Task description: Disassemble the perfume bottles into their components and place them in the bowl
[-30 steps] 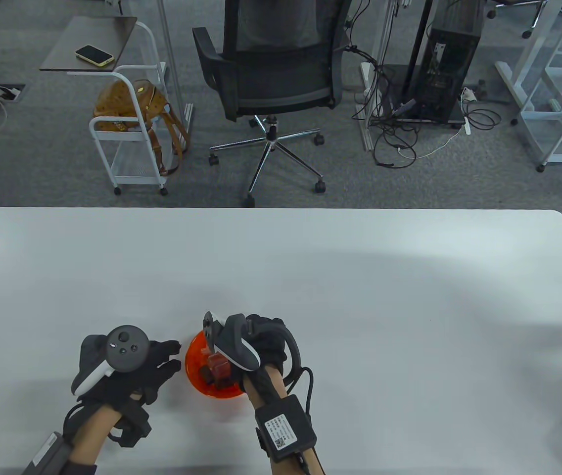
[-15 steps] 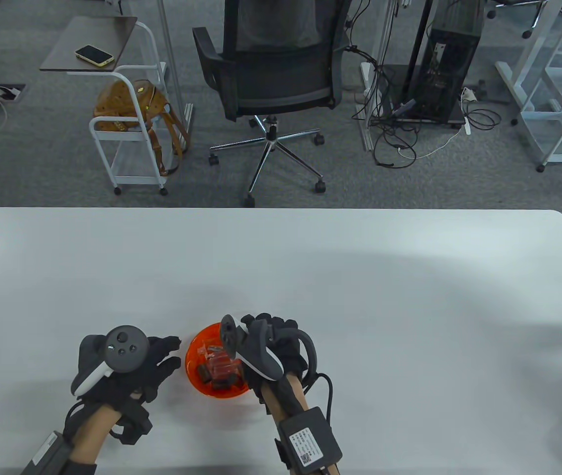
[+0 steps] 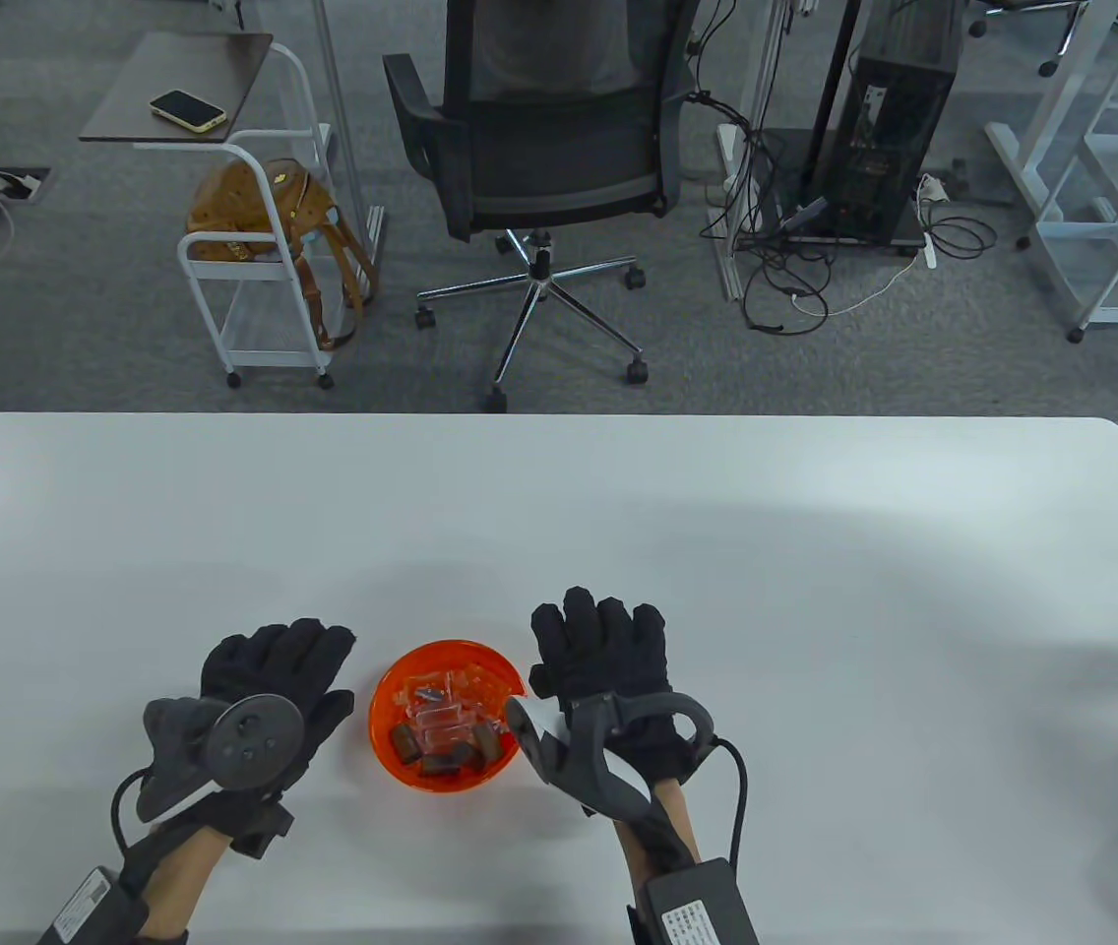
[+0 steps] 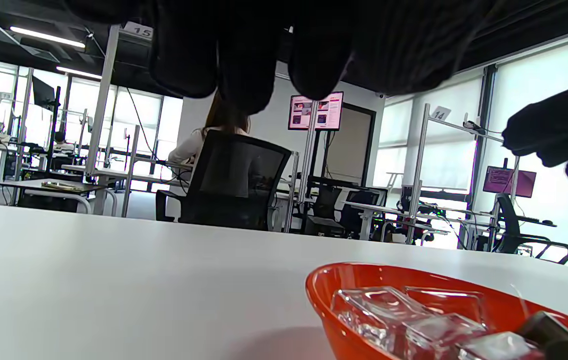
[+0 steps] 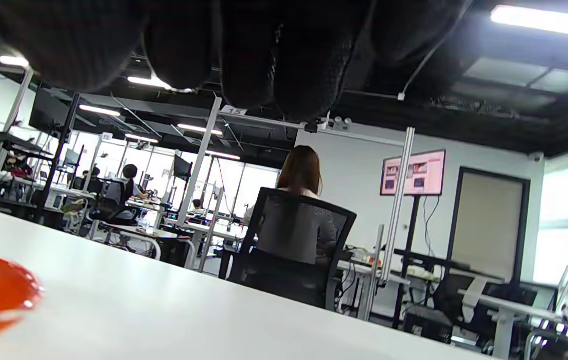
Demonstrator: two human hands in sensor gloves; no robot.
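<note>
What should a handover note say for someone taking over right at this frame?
Left hand: flat on the table, left of the orange bowl, holding nothing.
Right hand: flat on the table, right of the bowl, holding nothing.
Done: clear glass pieces and dark brown parts lie in the bowl.
Left: no bottle shows on the table, so nothing seems to remain.

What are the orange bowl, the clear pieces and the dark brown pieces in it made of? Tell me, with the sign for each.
Orange bowl: likely glossy translucent plastic; its rim glows and shines.
Clear pieces: glass or clear acrylic, can't tell which; see-through blocks with bright edge highlights.
Dark brown pieces: opaque, probably plastic caps; too small to judge their finish.
</note>
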